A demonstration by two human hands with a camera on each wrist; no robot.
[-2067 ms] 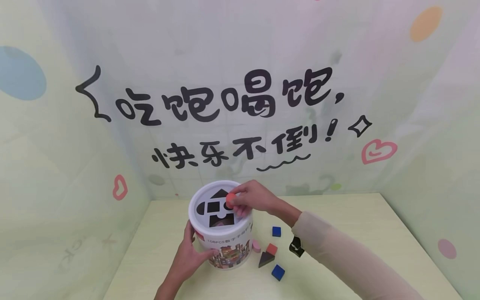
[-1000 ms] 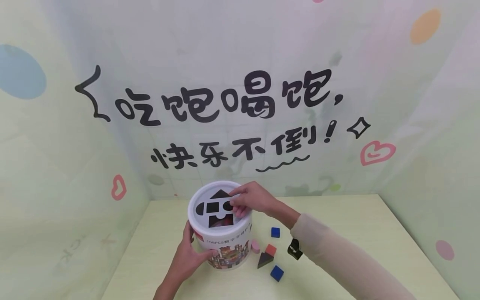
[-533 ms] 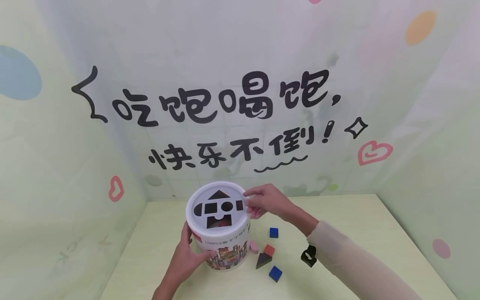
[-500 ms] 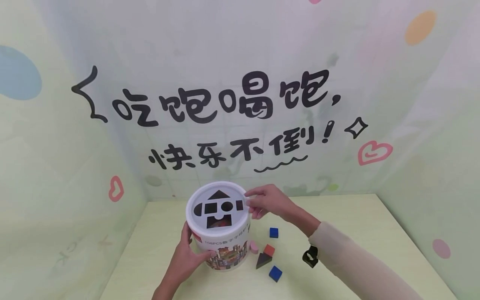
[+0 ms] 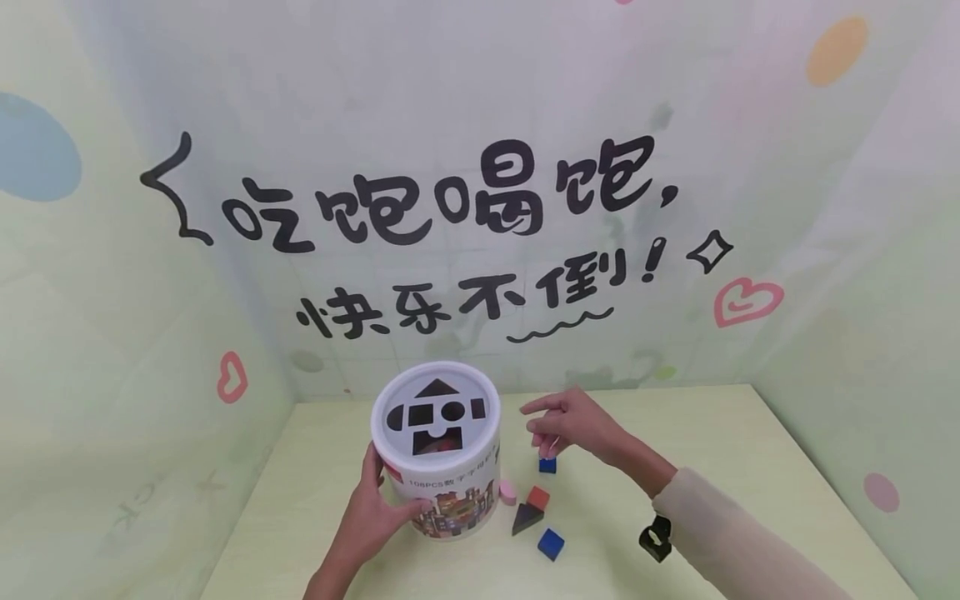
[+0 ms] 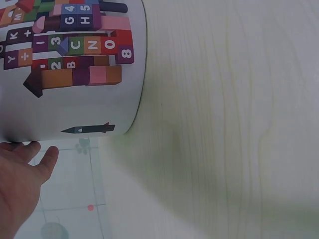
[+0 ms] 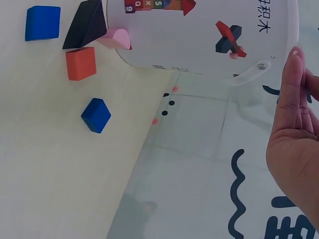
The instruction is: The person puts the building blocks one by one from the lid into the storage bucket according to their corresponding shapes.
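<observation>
In the head view, a white toy block bucket (image 5: 453,504) printed with colourful blocks stands upright on the table. Its lid (image 5: 474,388) has cut-outs: a triangle, a square, a circle, a half circle, a rectangle and an arch. My left hand (image 5: 372,518) holds the bucket's left side, thumb across the front. Off to the right of the rim, my right hand (image 5: 576,423) hovers with nothing in its fingers. Beneath it lies a blue block (image 5: 547,466). A red block (image 5: 538,498), a dark triangular block (image 5: 527,520) and a pink rounded block (image 5: 507,492) sit beside the bucket.
Another blue block (image 5: 551,544) lies nearer the front. Patterned cloth walls (image 5: 480,100) with black lettering enclose the pale wooden table (image 5: 660,442) at the back and sides. A black band (image 5: 656,538) hangs at the right sleeve (image 5: 735,533).
The red round block that my right hand pinched over the circular hole is gone from the hand. That hand has drawn back to the right, off the lid. My left hand stays on the bucket.
</observation>
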